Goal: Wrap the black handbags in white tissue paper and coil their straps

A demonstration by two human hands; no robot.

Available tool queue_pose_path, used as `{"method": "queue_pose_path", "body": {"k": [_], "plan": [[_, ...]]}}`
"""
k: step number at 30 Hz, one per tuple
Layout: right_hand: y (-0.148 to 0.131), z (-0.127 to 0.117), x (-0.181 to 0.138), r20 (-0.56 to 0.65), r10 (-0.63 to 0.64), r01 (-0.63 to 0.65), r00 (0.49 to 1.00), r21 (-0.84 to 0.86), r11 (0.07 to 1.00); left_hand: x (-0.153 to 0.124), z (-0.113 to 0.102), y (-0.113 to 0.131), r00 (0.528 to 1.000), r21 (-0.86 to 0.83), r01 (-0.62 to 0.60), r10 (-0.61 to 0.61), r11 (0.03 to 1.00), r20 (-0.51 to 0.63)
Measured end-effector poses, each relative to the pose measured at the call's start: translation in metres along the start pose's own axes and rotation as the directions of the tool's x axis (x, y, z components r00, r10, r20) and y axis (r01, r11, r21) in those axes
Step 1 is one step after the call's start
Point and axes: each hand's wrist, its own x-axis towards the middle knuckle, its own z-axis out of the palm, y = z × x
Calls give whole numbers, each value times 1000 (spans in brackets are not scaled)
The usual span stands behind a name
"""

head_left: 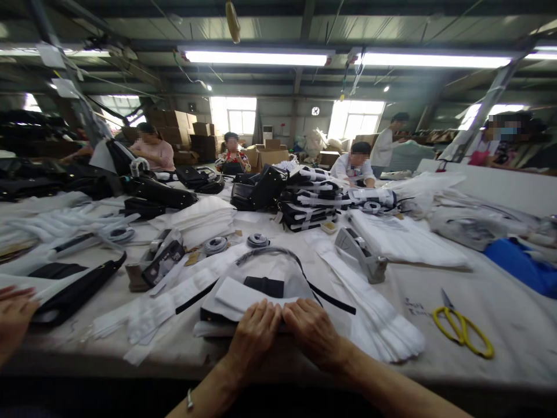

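A black handbag [211, 315] lies flat before me at the table's front edge, with its thin black strap [335, 303] looping out behind and to both sides. Over the bag is folded white wrapping sheet [239, 297], and a dark flap [264, 285] shows behind it. My left hand [256, 330] curls its fingers over the sheet's near edge. Close beside it, almost touching, my right hand [312, 330] grips the same edge with bent fingers. My palms and thumbs are mostly hidden.
Tape dispensers [361, 255] flank the bag. Yellow-handled scissors [465, 332] lie at right, past white strips [374, 319]. Wrapped black bags [304, 203] are piled behind. At far left, a co-worker's hands [15, 313] touch another bag [82, 281]. Several people work farther back.
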Motion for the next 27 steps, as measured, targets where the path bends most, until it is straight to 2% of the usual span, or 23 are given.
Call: {"method": "queue_pose_path", "body": {"k": [2, 4, 7, 9, 12, 15, 17, 19, 23, 25, 27], "plan": [[-4, -7, -4, 29, 24, -25, 999, 37, 999, -6, 2, 1, 999, -40, -5, 3, 999, -53], [-1, -18, -5, 129, 78, -94, 988, 117, 989, -8, 2, 4, 995, -70, 19, -26, 997, -93], [17, -35, 5, 308, 144, -232, 940, 269, 935, -9, 2, 8, 986, -91, 61, -74, 994, -151], [35, -37, 17, 401, 114, -266, 909, 349, 899, -8, 2, 10, 979, -102, 86, -103, 991, -176], [63, -20, 31, 545, 51, -286, 837, 356, 890, -8, 4, 12, 975, -129, 111, -132, 985, -176], [85, 7, 34, 665, 123, -346, 737, 214, 913, -10, 8, 13, 966, -164, 119, -152, 979, -208], [92, 21, 31, 692, 167, -370, 702, 155, 916, -11, 11, 14, 958, -183, 127, -169, 975, -233], [94, 28, 27, 674, 190, -376, 714, 141, 916, -12, 13, 14, 954, -190, 131, -176, 973, -242], [93, 30, 24, 577, 180, -338, 796, 177, 924, -12, 14, 15, 962, -178, 131, -168, 975, -216], [99, 30, 27, 576, 143, -339, 805, 250, 907, -12, 16, 15, 948, -172, 135, -177, 976, -263], [109, 30, 33, 589, 159, -414, 792, 328, 849, -13, 19, 15, 934, -153, 127, -170, 980, -313]]}}
